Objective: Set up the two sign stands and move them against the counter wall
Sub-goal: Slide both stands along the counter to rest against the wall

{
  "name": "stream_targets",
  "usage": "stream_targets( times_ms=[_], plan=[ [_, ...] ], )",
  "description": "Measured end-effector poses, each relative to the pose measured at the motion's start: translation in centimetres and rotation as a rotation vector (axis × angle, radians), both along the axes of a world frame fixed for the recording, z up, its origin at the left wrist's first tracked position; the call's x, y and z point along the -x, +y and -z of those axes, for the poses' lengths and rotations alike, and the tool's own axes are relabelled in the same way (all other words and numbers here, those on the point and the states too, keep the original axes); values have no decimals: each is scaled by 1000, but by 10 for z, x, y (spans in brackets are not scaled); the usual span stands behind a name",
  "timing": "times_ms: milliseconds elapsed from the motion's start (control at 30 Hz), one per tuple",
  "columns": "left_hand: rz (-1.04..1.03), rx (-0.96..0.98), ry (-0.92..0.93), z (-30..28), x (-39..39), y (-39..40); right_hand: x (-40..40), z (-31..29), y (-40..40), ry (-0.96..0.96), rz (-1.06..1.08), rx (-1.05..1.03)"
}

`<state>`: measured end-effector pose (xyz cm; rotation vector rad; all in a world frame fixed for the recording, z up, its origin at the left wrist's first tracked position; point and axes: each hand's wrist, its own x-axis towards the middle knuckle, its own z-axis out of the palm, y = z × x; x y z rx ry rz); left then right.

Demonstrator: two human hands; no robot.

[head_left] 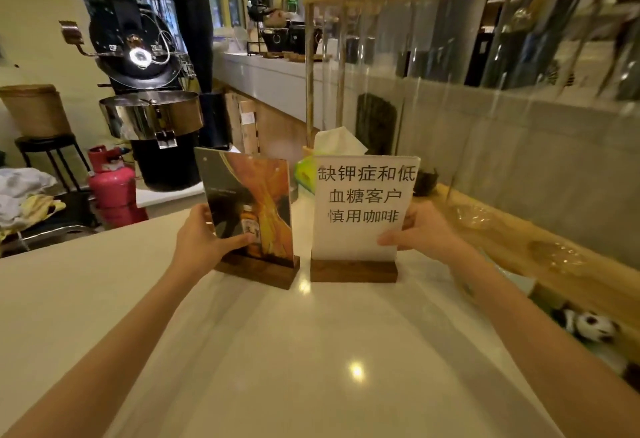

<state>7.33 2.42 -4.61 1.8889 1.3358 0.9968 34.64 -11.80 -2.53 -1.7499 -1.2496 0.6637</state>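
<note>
Currently on the pale glossy surface [311, 351]: two sign stands, both upright, set side by side and just apart.

Item one: clear acrylic sign stand with an orange-and-dark bottle poster on a dark wooden base [254, 216]. It is angled slightly, its base resting on the surface. The left hand [202, 237] holds the panel's left edge, thumb across the front face and fingers behind, pinching the panel.

Item two: clear acrylic sign stand with a white sheet of black printed characters on a dark wooden base [360, 216]. It faces the camera squarely, base flat. The right hand [424, 230] grips the panel's lower right edge, thumb on the front, pinching it.

Behind them: a white tissue box with a green side [332, 150], a light wooden frame hung with clear plastic sheeting [485, 57] over a grey counter wall [554, 160] to the right.

Progress, as judged: both stands appear assembled and standing, so the setting-up looks done. They sit mid-surface, well short of the wall; sliding both across to it remains.
</note>
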Motion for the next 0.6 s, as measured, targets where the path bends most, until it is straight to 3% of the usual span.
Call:
stream_targets(
  times_ms=[600],
  plan=[
    [297,124,-106,2,-149,50,-63,5,-26,-32,301,-105]
  ],
)
